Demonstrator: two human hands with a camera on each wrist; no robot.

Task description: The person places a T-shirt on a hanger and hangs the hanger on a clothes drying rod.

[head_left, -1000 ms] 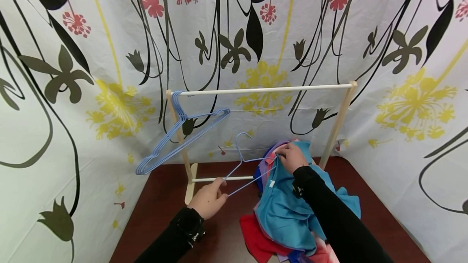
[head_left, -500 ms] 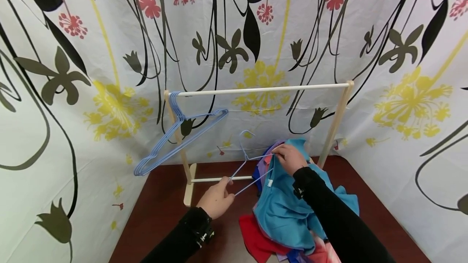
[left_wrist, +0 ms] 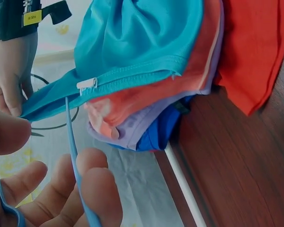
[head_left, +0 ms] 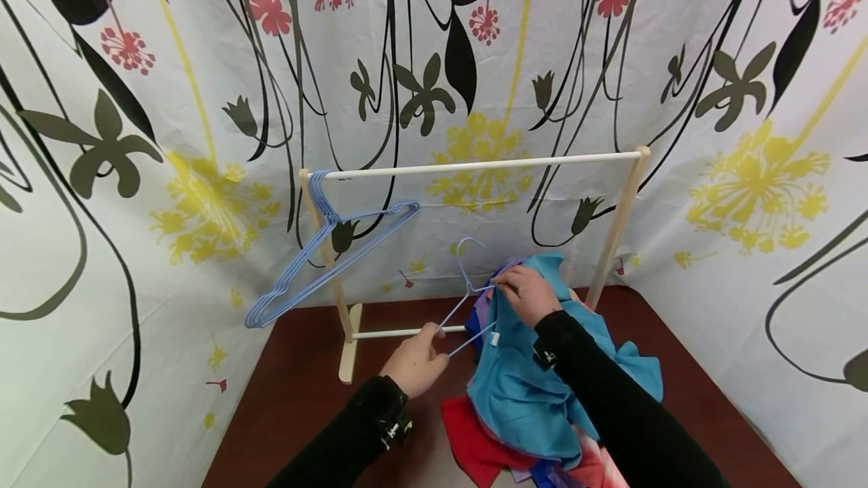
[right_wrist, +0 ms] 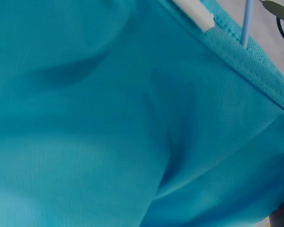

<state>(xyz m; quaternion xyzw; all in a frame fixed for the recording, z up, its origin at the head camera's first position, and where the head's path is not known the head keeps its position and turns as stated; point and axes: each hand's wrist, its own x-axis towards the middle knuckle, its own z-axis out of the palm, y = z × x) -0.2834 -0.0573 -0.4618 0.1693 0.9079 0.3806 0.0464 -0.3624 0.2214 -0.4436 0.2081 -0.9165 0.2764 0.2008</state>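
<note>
My left hand (head_left: 422,358) grips the left end of a light blue wire hanger (head_left: 466,300), its wire running between my fingers (left_wrist: 80,189). My right hand (head_left: 524,294) pinches the collar edge of a teal garment (head_left: 536,382) at the hanger's right arm. In the left wrist view the teal garment (left_wrist: 137,42) has a white tag on its collar, and the right hand (left_wrist: 12,80) holds that edge. The right wrist view is filled by teal fabric (right_wrist: 109,123) with the hanger wire (right_wrist: 246,21) at the top.
A wooden clothes rack (head_left: 475,167) stands at the back of a dark brown table (head_left: 298,390), with several blue hangers (head_left: 319,254) at its left end. Red, purple, blue and pink garments (head_left: 478,450) lie piled under the teal one. Floral curtains (head_left: 136,134) surround the table.
Both hands have shifted slightly left and up with the hanger. The hanger's hook now stands higher, and its right arm sits further into the teal collar.
</note>
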